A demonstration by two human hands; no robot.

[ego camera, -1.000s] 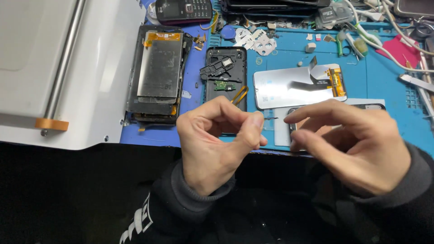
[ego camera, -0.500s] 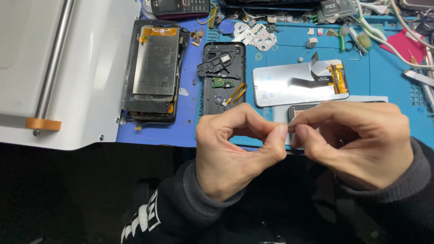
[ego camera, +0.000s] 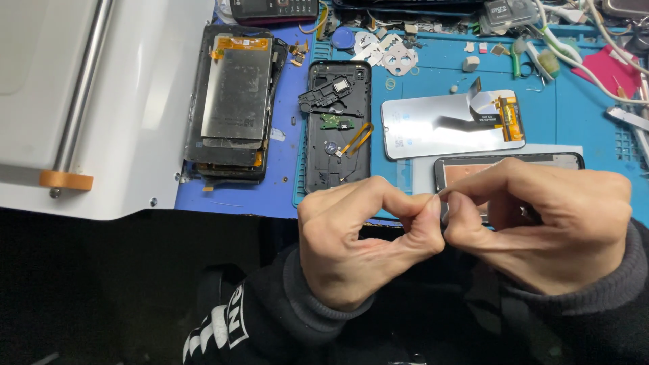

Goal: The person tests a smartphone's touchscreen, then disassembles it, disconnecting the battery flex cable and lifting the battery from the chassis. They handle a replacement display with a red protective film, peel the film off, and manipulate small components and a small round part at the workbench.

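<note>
My left hand (ego camera: 365, 247) and my right hand (ego camera: 541, 220) meet fingertip to fingertip over the mat's front edge. Thumb and forefinger of each hand pinch a small thin pale piece (ego camera: 442, 195); most of it is hidden by the fingers. Just behind my right hand lies a dark phone frame (ego camera: 507, 163) on a white sheet, partly covered by my knuckles. A silvery display panel (ego camera: 439, 125) with an orange flex cable lies beyond it. An opened black phone housing (ego camera: 338, 128) with a small green board stands behind my left hand.
A stack of phone frames with a metal plate (ego camera: 233, 101) lies at the left of the blue mat (ego camera: 574, 115). A white machine (ego camera: 135, 101) with a steel rod fills the left side. Small parts, cables, a red cloth (ego camera: 612, 71) and a keypad phone (ego camera: 274, 8) line the back.
My two hands have come together: the fingertips were slightly apart and now touch around the small piece. Both hands sit a little further right in the view.
</note>
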